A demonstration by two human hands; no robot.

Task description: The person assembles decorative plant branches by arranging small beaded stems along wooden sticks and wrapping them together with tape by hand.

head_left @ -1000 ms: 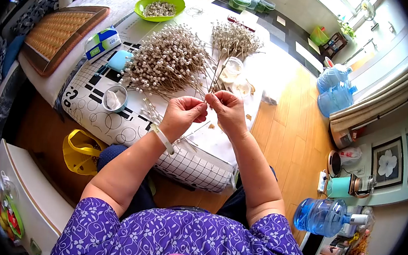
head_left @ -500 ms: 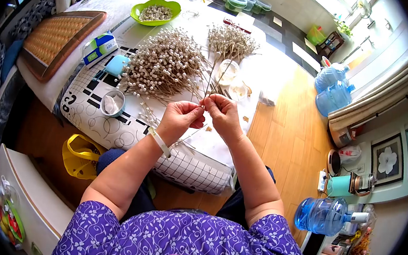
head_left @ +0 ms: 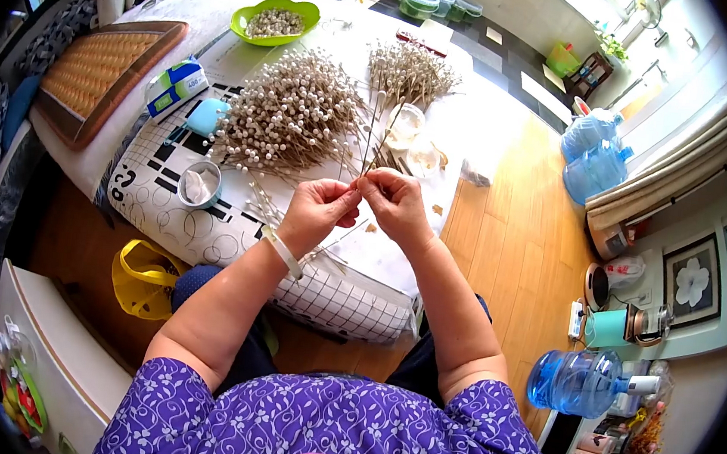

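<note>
My left hand (head_left: pixel 320 210), with a pale bangle on its wrist, pinches at the lower end of a few thin dark stems (head_left: pixel 373 137). My right hand (head_left: pixel 396 204) meets it there, thumb and forefinger pressed on the same stems. The stems fan upward and their lower ends are hidden by my fingers. Just beyond lies a big pile of thin stems tipped with white beads (head_left: pixel 292 104). A smaller beaded bunch (head_left: pixel 412 71) lies behind it to the right. Several loose beaded stems (head_left: pixel 266 205) are beside my left hand. Two round white containers (head_left: pixel 405 127) stand beyond my right hand.
A green bowl (head_left: pixel 298 39) of beads sits at the back of the table. Left of the pile are a light-blue box (head_left: pixel 208 117), a tissue pack (head_left: pixel 177 88) and a small white tub (head_left: pixel 199 198). A yellow bag (head_left: pixel 138 281) hangs low at the left.
The held stems have tilted slightly, and my right hand has moved a little to the left. Both hands stay pinched together at the stems' lower end.
</note>
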